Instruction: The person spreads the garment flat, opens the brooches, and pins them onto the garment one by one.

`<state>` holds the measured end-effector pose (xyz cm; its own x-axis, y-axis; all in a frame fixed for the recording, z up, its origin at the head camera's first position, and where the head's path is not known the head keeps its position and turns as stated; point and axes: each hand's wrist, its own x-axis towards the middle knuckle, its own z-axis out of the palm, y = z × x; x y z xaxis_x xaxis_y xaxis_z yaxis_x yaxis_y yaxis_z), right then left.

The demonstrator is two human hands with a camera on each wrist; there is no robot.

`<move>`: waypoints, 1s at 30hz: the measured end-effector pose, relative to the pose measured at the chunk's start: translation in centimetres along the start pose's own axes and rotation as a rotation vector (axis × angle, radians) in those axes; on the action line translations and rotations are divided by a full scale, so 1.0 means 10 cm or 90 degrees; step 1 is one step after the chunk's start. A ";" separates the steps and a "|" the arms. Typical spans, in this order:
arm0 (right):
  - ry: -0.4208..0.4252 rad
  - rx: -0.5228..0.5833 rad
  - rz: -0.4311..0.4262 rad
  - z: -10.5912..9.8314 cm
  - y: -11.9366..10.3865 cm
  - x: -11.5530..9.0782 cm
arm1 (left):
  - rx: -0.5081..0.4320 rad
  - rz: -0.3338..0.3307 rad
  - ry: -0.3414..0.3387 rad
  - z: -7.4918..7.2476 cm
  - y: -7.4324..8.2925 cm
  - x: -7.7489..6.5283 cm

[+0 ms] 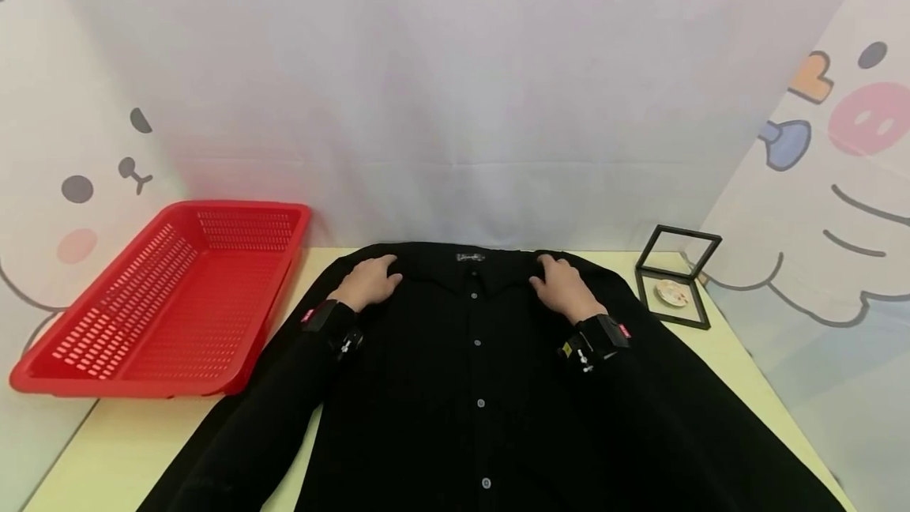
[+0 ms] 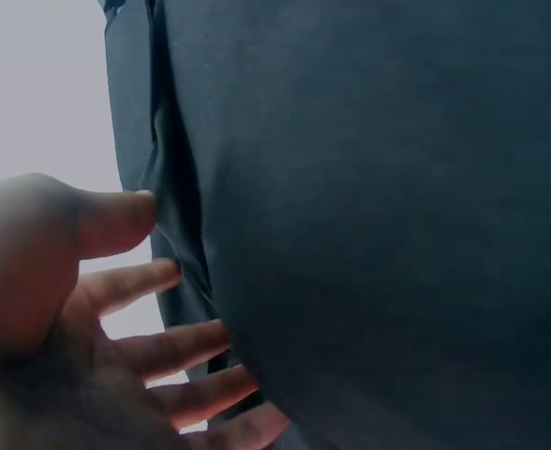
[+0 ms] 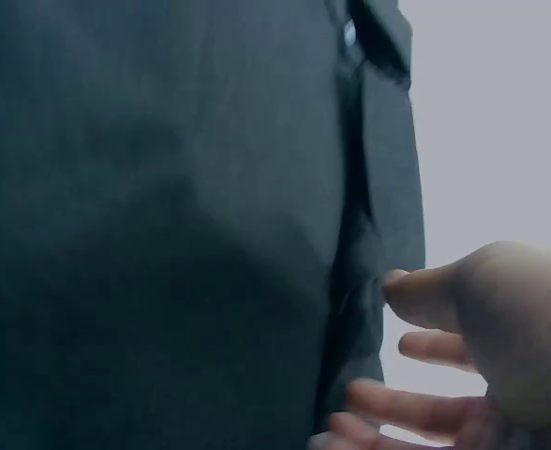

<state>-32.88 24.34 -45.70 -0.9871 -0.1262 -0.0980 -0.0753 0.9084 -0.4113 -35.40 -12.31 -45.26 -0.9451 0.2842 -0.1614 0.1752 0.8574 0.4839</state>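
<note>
A black button-up shirt [image 1: 419,385] lies spread with its front up, the collar at the far side and a row of pale buttons down its middle. Near the left end of the collar my left hand [image 1: 366,283] touches the shoulder cloth. My right hand [image 1: 564,289] is at the opposite shoulder, close to the collar's other end. In the left wrist view, the left fingers [image 2: 177,349] are spread and fairly straight against the cloth, thumb apart. The right wrist view has the right thumb [image 3: 425,295] and fingertips at the shirt's edge, partly cut off below.
A red plastic basket [image 1: 192,314] with slotted walls stands left of the shirt. At the right, a small black-framed open case [image 1: 671,318] holds a round pale object [image 1: 671,293]. The pale yellow table [image 1: 107,449] ends at a white cloth backdrop [image 1: 455,101].
</note>
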 end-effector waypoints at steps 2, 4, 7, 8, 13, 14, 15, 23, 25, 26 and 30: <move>0.018 0.000 0.002 0.00 0.03 0.02 | 0.001 0.021 -0.025 0.00 0.02 0.02; 0.026 -0.017 -0.005 0.01 0.07 0.04 | 0.003 0.025 -0.056 -0.01 0.02 0.06; 0.032 -0.036 -0.017 0.01 0.11 0.05 | -0.001 0.014 -0.090 0.03 -0.07 0.19; 0.039 -0.036 -0.021 0.00 0.12 0.06 | -0.002 0.010 -0.096 0.06 -0.13 0.27; 0.041 -0.005 -0.026 -0.06 0.12 0.07 | 0.019 0.051 -0.077 0.31 -0.56 0.71; 0.031 -0.003 -0.029 -0.07 0.11 0.07 | 0.018 0.044 -0.083 0.32 -0.56 0.71; 0.018 -0.003 -0.030 -0.08 0.11 0.08 | 0.018 0.039 -0.089 0.31 -0.54 0.69; -0.047 -0.040 -0.010 -0.04 0.14 0.14 | 0.028 -0.010 -0.097 -0.04 0.04 0.09; -0.035 -0.041 -0.035 0.11 0.39 0.32 | 0.029 -0.016 -0.089 -0.06 0.06 0.06; -0.041 -0.041 -0.042 0.16 0.49 0.39 | 0.027 -0.020 -0.087 -0.06 0.07 0.06; -0.044 -0.026 -0.081 0.31 0.76 0.55 | 0.013 -0.033 -0.093 -0.03 0.04 0.10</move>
<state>-38.49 29.31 -52.12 -0.9574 -0.2670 -0.1100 -0.2061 0.8986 -0.3875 -36.35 -11.83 -45.03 -0.9030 0.2980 -0.3094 0.1351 0.8807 0.4539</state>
